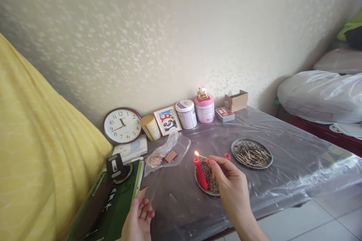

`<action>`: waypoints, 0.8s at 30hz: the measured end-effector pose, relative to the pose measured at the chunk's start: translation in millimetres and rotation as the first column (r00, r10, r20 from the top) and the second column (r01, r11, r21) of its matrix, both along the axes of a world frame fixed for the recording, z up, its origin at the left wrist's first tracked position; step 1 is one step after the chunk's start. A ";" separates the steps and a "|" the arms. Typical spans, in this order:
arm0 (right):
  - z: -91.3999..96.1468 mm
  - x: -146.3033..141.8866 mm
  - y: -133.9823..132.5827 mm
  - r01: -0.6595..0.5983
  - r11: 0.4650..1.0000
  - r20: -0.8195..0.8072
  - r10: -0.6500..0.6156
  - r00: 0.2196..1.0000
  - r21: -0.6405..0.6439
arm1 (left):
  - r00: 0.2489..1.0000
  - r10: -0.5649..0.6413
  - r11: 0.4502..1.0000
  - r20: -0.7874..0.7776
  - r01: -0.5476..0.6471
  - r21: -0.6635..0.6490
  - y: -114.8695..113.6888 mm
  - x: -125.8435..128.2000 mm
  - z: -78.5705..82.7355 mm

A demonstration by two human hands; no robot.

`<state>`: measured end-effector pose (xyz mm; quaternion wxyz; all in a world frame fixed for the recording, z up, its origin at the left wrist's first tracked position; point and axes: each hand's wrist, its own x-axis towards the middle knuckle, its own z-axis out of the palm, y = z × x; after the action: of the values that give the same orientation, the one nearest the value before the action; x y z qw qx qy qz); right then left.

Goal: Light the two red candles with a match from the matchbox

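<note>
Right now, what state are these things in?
Thin wooden match: burning at tip, held by right hand.
Small brown cardboard piece: in left hand.
Tall red wax candle: standing; whether lit unclear.
Other red candle: mostly hidden, no flame visible.
Round metal plate: bearing many matchsticks.
Clear plastic bag: crumpled.
Brown cardboard box: open.
White cylindrical canister: closed.
Pink cylindrical canister: closed.

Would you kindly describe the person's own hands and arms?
The bare left hand and bare right hand wear no gloves and show no visible rings; the right forearm shows no watch, bracelet or sleeve, while the left forearm is out of view.
</note>
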<state>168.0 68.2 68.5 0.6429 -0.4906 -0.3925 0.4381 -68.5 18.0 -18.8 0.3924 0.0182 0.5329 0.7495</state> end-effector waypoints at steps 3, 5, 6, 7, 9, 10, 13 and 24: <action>-2.1 -1.0 -1.2 -0.020 1.000 -0.002 0.020 1.000 -0.003 | 1.000 0.012 1.000 0.014 -0.012 0.003 -0.3 0.8 1.4; -1.5 -1.4 -2.2 -0.029 1.000 -0.016 0.029 0.999 -0.004 | 1.000 0.009 1.000 0.014 -0.009 0.004 -1.0 1.0 1.3; -0.6 -1.6 -2.6 -0.029 1.000 -0.021 0.029 0.999 -0.005 | 1.000 0.010 1.000 0.012 -0.010 0.003 -1.5 1.0 1.1; 0.3 -1.7 -2.8 -0.027 1.000 -0.023 0.027 0.999 -0.006 | 1.000 0.010 1.000 0.008 -0.010 0.004 -1.9 1.0 0.9; 1.9 -2.0 -2.7 -0.019 1.000 -0.021 0.019 1.000 -0.010 | 1.000 0.005 1.000 0.000 -0.005 0.007 -2.5 1.0 1.0; 2.3 -2.1 -2.5 -0.018 1.000 -0.021 0.018 1.000 -0.010 | 1.000 -0.002 1.000 -0.005 0.002 0.012 -2.5 1.0 1.3; 2.0 -2.7 -2.0 -0.033 0.999 -0.032 0.033 0.999 -0.008 | 1.000 -0.019 1.000 -0.024 0.019 0.016 -2.1 1.6 2.9; 6.9 -1.4 -4.9 -0.006 1.000 -0.082 0.007 0.997 0.003 | 1.000 -0.004 1.000 -0.023 0.004 0.004 -1.4 3.1 2.7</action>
<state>166.6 63.3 75.4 0.6575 -0.4703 -0.3681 0.4594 -65.4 16.6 -16.1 0.3877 0.0289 0.5360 0.7494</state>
